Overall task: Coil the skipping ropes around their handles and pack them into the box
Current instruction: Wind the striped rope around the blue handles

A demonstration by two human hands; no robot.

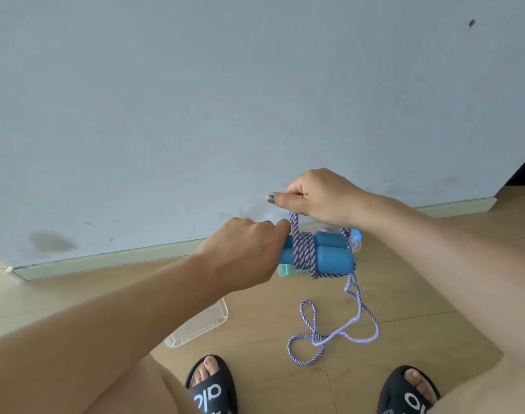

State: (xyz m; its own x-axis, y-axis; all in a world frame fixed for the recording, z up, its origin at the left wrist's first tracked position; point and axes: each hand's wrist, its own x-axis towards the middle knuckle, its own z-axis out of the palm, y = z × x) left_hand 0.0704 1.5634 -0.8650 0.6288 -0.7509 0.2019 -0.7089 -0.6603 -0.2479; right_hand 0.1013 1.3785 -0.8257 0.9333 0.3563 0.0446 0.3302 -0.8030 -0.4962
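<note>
My left hand point(244, 252) grips the left end of two blue handles point(333, 256) held side by side at chest height. A purple and white rope point(304, 253) is wound several turns around their middle. My right hand point(318, 198) pinches the rope just above the handles, pulling a strand upward. The loose rest of the rope point(330, 336) hangs from the handles' right end and lies in loops on the wooden floor. A clear plastic box point(201, 324) sits on the floor below my left forearm, partly hidden by it.
Other skipping rope handles, green point(285, 270) and pale blue point(356, 237), lie on the floor by the wall behind the blue handles, mostly hidden. A blue-grey wall with a skirting board point(105, 261) runs across. My feet in black slippers point(213, 386) stand below.
</note>
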